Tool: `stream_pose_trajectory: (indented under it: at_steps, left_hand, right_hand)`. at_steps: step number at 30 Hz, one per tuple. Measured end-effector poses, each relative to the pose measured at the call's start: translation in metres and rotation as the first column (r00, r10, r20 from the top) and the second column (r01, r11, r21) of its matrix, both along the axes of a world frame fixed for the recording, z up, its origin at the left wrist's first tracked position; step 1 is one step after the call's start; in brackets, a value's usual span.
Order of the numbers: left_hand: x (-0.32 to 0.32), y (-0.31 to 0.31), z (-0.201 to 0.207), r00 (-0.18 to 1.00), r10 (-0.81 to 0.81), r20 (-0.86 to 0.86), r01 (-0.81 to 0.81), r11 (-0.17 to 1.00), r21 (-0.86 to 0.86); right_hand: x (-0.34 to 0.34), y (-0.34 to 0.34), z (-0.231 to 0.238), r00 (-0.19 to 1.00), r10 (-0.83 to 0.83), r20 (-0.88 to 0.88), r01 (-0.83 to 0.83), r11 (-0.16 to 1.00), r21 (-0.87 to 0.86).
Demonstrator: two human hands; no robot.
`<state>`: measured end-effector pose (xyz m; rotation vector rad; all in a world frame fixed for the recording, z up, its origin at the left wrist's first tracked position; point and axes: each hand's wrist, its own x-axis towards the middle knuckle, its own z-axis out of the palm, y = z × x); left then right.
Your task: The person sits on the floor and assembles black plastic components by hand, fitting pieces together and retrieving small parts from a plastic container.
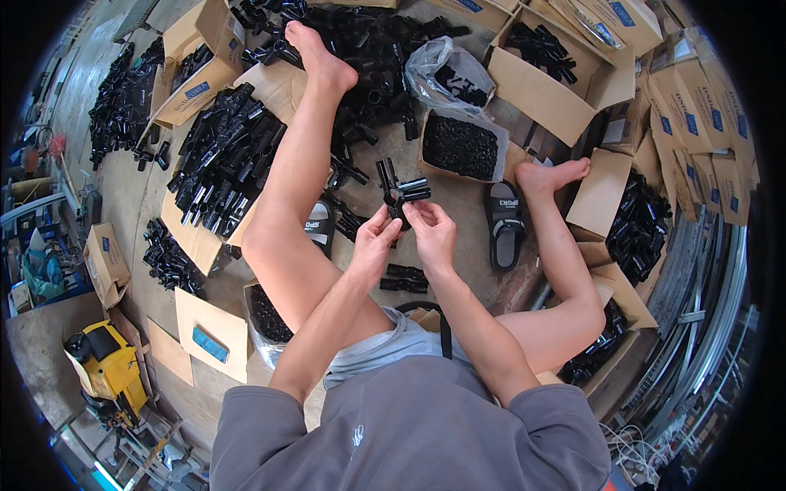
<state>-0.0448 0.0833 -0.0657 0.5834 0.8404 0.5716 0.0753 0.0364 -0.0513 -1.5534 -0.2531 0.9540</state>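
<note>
A black branched tube connector [388,182], with glossy arms pointing forward and to the right, is held up between my hands above the floor. My left hand [375,240] pinches its lower end from the left. From the right, my right hand [432,234] grips it close to the joint, thumb and fingers closed together. My fingertips hide the lower part of the connector. Just below my hands, several similar black tube pieces [404,278] lie on the floor. Beyond the connector stands a box of small black parts [461,146], next to a clear plastic bag [450,69].
A large pile of black connectors [225,159] lies on cardboard to my left. Open cartons [547,110] stand ahead and to the right. Black slippers [505,225] lie between my legs. A phone [210,344] rests on cardboard, near a yellow machine [113,364]. Metal tubes [696,327] line the right.
</note>
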Motion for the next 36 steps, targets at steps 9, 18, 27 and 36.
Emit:
stream_pose_trajectory:
  at_steps: [9, 18, 27, 36]
  left_hand:
    - [0.003, 0.000, 0.003, 1.000, 0.001, -0.015, -0.001, 1.000, -0.006]
    - [0.004, 0.000, 0.004, 1.000, 0.019, -0.007, -0.019, 1.000, -0.015]
    - [0.005, -0.001, 0.002, 1.000, 0.015, -0.007, -0.015, 0.999, -0.029]
    - [0.004, 0.000, -0.002, 1.000, 0.002, -0.005, -0.002, 1.000, -0.021]
  right_hand:
    - [-0.005, 0.001, -0.001, 0.990, -0.076, -0.119, 0.070, 0.996, -0.054]
    - [-0.004, -0.001, -0.010, 0.998, -0.051, 0.023, 0.050, 0.998, 0.030]
    - [-0.006, -0.002, -0.019, 0.997, -0.067, 0.029, 0.065, 0.996, 0.064]
    - [-0.002, 0.004, -0.006, 0.996, -0.086, 0.013, 0.085, 0.994, 0.065]
